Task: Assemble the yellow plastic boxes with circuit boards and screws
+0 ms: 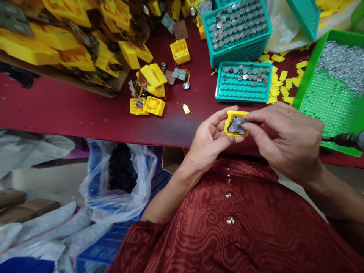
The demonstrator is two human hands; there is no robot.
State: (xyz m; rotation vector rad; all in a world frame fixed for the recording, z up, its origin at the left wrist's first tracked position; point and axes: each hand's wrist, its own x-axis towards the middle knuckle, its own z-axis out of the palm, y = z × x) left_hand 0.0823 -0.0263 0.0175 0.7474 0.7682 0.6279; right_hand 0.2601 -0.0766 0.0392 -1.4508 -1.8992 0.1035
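Head view, sole camera, looking down over the near edge of a dark red tabletop (85, 110). Left hand (209, 142) holds a small yellow housing (231, 115) just above the near edge, thumb on its near side and fingers curled behind, grip closed on the part. Right hand (287, 138) comes in from the right, thumb and forefinger pinched on a dark flat insert (236, 125) lying in the housing's open face; grip closed on that insert. Whether the insert is fully seated cannot be told.

State of work, as judged: the insert appears to be in the course of fitting, with no cover on the housing. Two similar yellow housings (147, 106) lie open on the tabletop to the left, others are scattered further off with loose wired boards (179, 74), and a heap of yellow parts (71, 41) fills the far left; a good number of pieces look unfinished.

Far of the hands, a teal tray (227, 93) carries a partial row of small metal discs, and a fuller stack of teal trays (237, 47) stands behind it. Yellow tabs (286, 81) litter the surface to the right. A green bin (313, 68) at far right holds silvery small parts. A dark tool handle (345, 139) lies just right of the right hand, untouched. A plastic bag (122, 182) hangs below the tabletop, near left
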